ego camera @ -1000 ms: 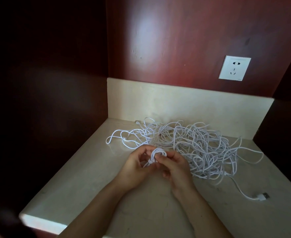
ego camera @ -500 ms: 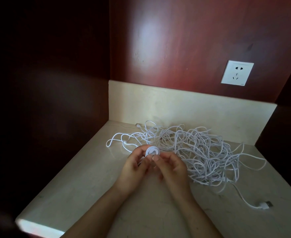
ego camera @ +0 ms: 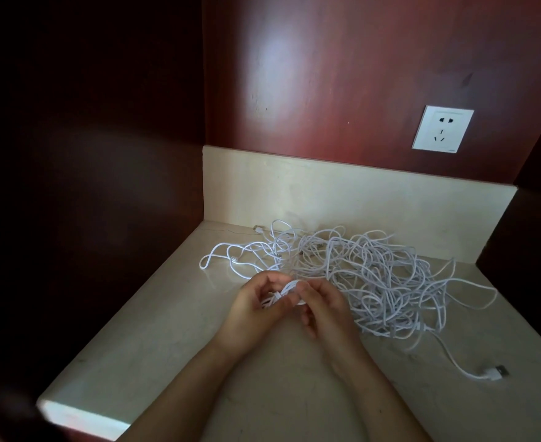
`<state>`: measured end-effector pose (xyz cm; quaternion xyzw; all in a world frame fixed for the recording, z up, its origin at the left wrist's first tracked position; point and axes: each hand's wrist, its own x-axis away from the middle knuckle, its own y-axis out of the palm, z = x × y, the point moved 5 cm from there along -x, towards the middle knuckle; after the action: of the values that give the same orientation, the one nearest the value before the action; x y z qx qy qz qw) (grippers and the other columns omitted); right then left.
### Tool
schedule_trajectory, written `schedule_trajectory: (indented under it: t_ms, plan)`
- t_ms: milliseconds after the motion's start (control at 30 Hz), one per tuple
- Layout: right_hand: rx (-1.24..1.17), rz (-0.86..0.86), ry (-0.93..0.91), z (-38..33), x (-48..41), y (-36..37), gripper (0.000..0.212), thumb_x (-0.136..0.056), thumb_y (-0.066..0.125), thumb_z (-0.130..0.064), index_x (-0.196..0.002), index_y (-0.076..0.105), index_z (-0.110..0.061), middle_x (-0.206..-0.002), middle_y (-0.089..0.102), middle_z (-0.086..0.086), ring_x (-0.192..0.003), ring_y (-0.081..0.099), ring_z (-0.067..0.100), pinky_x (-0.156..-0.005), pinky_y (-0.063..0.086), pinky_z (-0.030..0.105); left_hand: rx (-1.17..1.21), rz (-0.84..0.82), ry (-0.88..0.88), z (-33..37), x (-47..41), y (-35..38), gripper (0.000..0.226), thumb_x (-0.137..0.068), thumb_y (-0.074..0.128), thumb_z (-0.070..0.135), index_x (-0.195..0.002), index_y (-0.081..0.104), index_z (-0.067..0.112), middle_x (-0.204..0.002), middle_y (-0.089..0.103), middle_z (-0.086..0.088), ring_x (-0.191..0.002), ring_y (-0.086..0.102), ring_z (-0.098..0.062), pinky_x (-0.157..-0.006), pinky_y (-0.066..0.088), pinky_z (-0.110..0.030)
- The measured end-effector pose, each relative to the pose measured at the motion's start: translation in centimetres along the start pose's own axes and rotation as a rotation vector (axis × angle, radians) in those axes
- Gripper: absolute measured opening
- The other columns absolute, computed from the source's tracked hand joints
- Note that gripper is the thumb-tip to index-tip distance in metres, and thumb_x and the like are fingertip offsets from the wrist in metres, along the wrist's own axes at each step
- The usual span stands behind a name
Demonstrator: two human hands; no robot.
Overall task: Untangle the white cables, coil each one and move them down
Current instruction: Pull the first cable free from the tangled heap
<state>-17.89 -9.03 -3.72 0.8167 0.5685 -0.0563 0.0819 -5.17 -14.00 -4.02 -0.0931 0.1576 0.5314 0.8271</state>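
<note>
Head: fingers [ego camera: 314, 290] curled round cable coil [ego camera: 287, 289]

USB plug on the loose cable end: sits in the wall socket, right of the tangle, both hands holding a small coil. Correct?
No. Head view: the USB plug lies on the countertop, not in the wall socket. It is right of the tangle; left hand and right hand hold the small coil.

hands: left [ego camera: 250, 314] + right [ego camera: 323, 311] hold small coil [ego camera: 286, 290] | cable tangle [ego camera: 368, 282] behind | counter [ego camera: 154, 339]
</note>
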Motion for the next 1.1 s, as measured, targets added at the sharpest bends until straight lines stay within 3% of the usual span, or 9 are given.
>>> schedule_trajectory:
  t_ms: [133, 267, 367, 467, 533, 633, 767, 933, 1100]
  plan:
    - [0.005, 0.068, -0.029, 0.0, -0.3, -0.9, 0.019, -0.097, 0.057, -0.017, -0.094, 0.057, 0.002, -0.053, 0.044, 0.012, -0.04, 0.037, 0.014, -0.038, 0.029, 0.024, 0.032, -0.108, -0.066, 0.6, 0.1, 0.0, 0.028, -0.083, 0.069, -0.004, -0.102, 0.067, 0.017, -0.08, 0.072, 0.015, -0.071, 0.062, 0.003, -0.064, 0.05, -0.015]
    - [-0.069, 0.086, -0.007, 0.0, -0.1, -0.9, 0.013, -0.097, 0.055, -0.016, -0.092, 0.06, -0.005, -0.054, 0.044, 0.009, -0.04, 0.039, 0.011, -0.037, 0.029, 0.022, 0.109, -0.17, -0.159, 0.8, 0.3, -0.3, 0.035, -0.079, 0.068, 0.01, -0.113, 0.066, 0.015, -0.071, 0.071, 0.003, -0.058, 0.063, -0.007, -0.056, 0.052, -0.02]
    - [-0.196, 0.054, 0.048, 0.0, 0.2, -0.7, 0.012, -0.097, 0.056, -0.017, -0.09, 0.061, -0.008, -0.054, 0.052, 0.006, -0.042, 0.041, 0.01, -0.037, 0.029, 0.02, 0.137, -0.208, -0.216, 1.0, 0.5, -0.6, 0.039, -0.078, 0.066, 0.018, -0.116, 0.065, 0.015, -0.084, 0.075, 0.0, -0.059, 0.065, -0.01, -0.056, 0.053, -0.02]
    - [-0.272, 0.013, 0.084, 0.1, 0.3, -0.5, 0.009, -0.096, 0.056, -0.015, -0.092, 0.06, -0.008, -0.059, 0.064, 0.004, -0.046, 0.048, 0.011, -0.041, 0.034, 0.02, 0.16, -0.16, -0.253, 1.0, 0.5, -0.8, 0.04, -0.078, 0.066, 0.022, -0.118, 0.066, 0.015, -0.087, 0.074, -0.003, -0.06, 0.064, -0.009, -0.055, 0.052, -0.019]
    - [-0.275, 0.013, 0.063, 0.1, 0.4, -0.4, 0.006, -0.093, 0.059, -0.013, -0.092, 0.061, -0.007, -0.065, 0.064, 0.007, -0.05, 0.056, 0.012, -0.044, 0.04, 0.021, 0.246, -0.034, -0.327, 0.6, 0.4, -1.2, 0.041, -0.079, 0.068, 0.023, -0.118, 0.065, 0.014, -0.087, 0.072, -0.002, -0.059, 0.063, -0.007, -0.054, 0.051, -0.017]
    - [-0.115, -0.043, -0.012, 0.3, 0.9, 0.6, 0.012, -0.088, 0.068, -0.006, -0.095, 0.058, -0.004, -0.073, 0.069, 0.011, -0.064, 0.066, 0.016, -0.047, 0.048, 0.022, 0.456, 0.191, -0.423, -0.3, 0.2, -2.4, 0.036, -0.083, 0.071, 0.015, -0.118, 0.06, 0.013, -0.084, 0.071, 0.002, -0.063, 0.066, -0.008, -0.057, 0.054, -0.019]
    - [0.219, -0.083, -0.193, 0.7, 1.3, 2.3, 0.017, -0.075, 0.075, -0.02, -0.083, 0.062, -0.014, -0.08, 0.072, -0.003, -0.073, 0.065, 0.006, -0.066, 0.048, 0.02, 0.557, 0.422, -0.343, -0.6, 0.2, -4.3, 0.046, -0.083, 0.069, -0.003, -0.123, 0.047, 0.008, -0.097, 0.068, -0.008, -0.073, 0.069, -0.014, -0.061, 0.058, -0.023]
    - [0.549, -0.079, -0.274, 0.1, 0.8, 5.0, 0.018, -0.074, 0.078, -0.027, -0.078, 0.061, -0.027, -0.081, 0.067, -0.021, -0.077, 0.064, -0.001, -0.072, 0.051, 0.026, 0.233, 0.497, -0.29, 0.2, -0.1, -8.0, 0.045, -0.081, 0.076, 0.002, -0.116, 0.049, -0.006, -0.117, 0.062, -0.025, -0.085, 0.068, -0.025, -0.061, 0.058, -0.026]
    - [0.74, -0.122, -0.473, 0.0, 1.0, 9.7, 0.017, -0.07, 0.07, -0.031, -0.079, 0.056, -0.026, -0.076, 0.065, -0.015, -0.072, 0.06, 0.005, -0.064, 0.047, 0.029, -0.087, 0.486, -0.299, 1.5, 0.2, -12.2, 0.02, -0.079, 0.077, 0.003, -0.085, 0.06, 0.011, -0.086, 0.065, -0.01, -0.064, 0.063, -0.014, -0.059, 0.057, -0.023]
